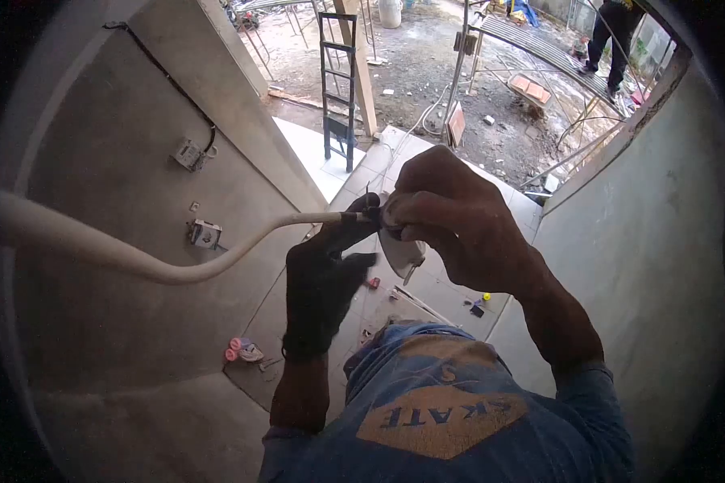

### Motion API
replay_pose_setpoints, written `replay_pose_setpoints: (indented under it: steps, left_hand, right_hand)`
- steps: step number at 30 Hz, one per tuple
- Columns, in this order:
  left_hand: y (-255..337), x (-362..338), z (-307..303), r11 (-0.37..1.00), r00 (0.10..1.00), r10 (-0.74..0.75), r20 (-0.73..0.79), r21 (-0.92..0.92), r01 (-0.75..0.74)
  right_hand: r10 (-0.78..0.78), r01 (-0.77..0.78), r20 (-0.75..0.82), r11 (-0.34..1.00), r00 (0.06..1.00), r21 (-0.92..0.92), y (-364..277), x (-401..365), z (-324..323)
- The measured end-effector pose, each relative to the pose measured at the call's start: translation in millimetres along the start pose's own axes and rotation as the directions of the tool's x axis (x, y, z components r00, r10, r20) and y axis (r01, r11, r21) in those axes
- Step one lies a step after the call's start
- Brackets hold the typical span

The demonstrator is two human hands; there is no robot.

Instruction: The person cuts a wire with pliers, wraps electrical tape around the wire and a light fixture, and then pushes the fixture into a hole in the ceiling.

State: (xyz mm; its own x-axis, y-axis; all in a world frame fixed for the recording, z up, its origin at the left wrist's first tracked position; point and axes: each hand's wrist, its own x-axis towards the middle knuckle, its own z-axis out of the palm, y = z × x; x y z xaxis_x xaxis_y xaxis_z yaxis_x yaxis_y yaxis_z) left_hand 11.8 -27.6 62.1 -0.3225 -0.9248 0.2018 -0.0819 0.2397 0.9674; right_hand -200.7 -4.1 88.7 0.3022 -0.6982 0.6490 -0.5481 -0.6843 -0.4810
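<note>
A pale flexible conduit (pixel 258 245) curves in from the left edge and ends in a black-wrapped tip. My left hand (pixel 322 278), in a black glove, has its index finger bent up against that tip, its thumb below and apart. My bare right hand (pixel 459 221) pinches a small rounded piece at the same spot, its kind hidden by my fingers. Just below my fingertips hangs a white rounded plate (pixel 401 256) with a small tab at its lower edge.
Wall boxes with wires, one upper (pixel 190 154) and one lower (pixel 206 234), sit on the left wall. A black ladder (pixel 338 97) stands by the doorway. Outside, a person (pixel 612 44) stands on a scaffold plank (pixel 540 50). Small items, including a pink-and-white object (pixel 246 350), lie on the floor.
</note>
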Motion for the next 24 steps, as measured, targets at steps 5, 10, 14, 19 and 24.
replay_pose_setpoints:
  steps: [5,10,14,19,24]
  left_hand:
    - [-22.7,-5.6,4.8,0.881,0.971,0.237,-0.029,0.428,-0.202]
    - [-40.8,-6.5,18.8,0.765,0.903,0.409,-0.132,0.588,-0.261]
    - [-29.8,-4.6,22.4,0.758,0.855,0.493,-0.162,0.562,-0.331]
    - [-22.1,-3.5,14.3,0.611,0.809,0.588,0.019,0.644,-0.459]
    - [-23.3,-10.0,15.2,0.959,0.955,0.151,-0.256,0.272,-0.078]
  right_hand:
    - [0.067,-0.068,0.013,0.980,0.998,0.189,-1.6,-3.3,5.2]
    - [0.087,-0.079,-0.039,0.982,0.995,0.169,-9.7,-7.9,17.1]
    - [0.068,-0.069,-0.082,0.997,0.994,-0.020,-16.1,-4.4,9.5]
    - [0.113,-0.116,-0.037,0.990,0.993,-0.081,-4.9,1.8,4.5]
    - [0.140,-0.140,0.008,0.986,0.990,0.087,16.2,1.4,13.8]
